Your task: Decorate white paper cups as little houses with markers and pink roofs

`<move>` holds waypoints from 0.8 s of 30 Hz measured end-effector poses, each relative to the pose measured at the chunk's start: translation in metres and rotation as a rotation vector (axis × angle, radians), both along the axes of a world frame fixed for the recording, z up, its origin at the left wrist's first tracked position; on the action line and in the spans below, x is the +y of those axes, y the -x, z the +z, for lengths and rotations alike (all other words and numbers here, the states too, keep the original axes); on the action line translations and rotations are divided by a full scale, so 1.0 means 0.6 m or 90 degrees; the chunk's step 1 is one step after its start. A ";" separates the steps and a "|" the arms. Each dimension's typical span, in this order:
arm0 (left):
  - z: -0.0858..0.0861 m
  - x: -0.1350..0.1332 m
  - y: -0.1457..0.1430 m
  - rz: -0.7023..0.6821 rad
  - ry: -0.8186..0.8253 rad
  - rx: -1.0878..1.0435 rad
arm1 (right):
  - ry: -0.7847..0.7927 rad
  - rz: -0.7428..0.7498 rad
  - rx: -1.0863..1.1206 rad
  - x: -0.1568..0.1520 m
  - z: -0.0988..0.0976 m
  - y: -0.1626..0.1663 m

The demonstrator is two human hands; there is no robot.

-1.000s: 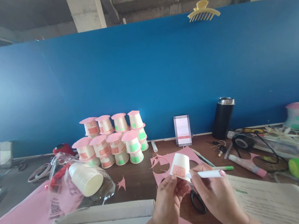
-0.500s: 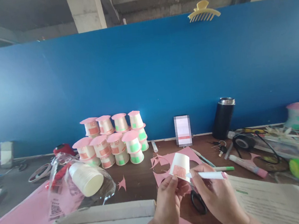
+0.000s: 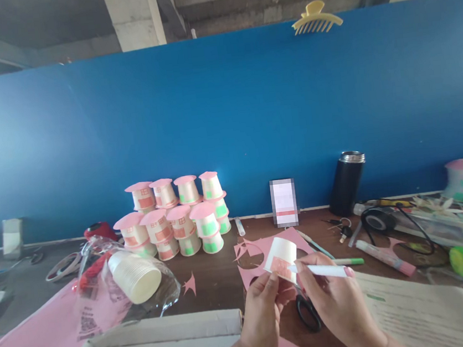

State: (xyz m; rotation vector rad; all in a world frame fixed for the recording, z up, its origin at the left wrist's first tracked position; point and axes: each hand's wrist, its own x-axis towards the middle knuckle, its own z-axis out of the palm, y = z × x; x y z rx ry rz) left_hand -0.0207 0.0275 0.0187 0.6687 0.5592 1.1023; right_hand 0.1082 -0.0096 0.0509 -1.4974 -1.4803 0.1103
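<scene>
Behind the far edge of the tabletop (image 3: 258, 226) a partition (image 3: 242, 116) is rising; nearer, the left hand (image 3: 261, 315) is pinching a tilted cup (image 3: 284, 249), the right hand (image 3: 341, 300) aiming a gripped marker (image 3: 325, 270) leftward at it.

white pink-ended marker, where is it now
In the head view, right of centre: the marker is in the right hand, tip at the cup the left hand holds.

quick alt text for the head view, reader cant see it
A person's left hand holds a white paper cup; the right hand holds a marker, its tip at the cup's reddish patch. Pink-topped stacked cups stand before a blue partition.
</scene>
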 end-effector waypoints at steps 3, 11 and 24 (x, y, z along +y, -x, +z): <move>0.003 0.000 -0.001 0.003 0.014 -0.010 | 0.032 0.017 0.016 -0.002 0.004 0.002; 0.002 0.002 -0.003 0.018 0.046 -0.009 | 0.066 0.042 0.047 0.000 0.007 0.005; 0.006 -0.002 0.003 -0.032 -0.053 0.088 | 0.023 -0.004 0.033 -0.001 0.003 0.002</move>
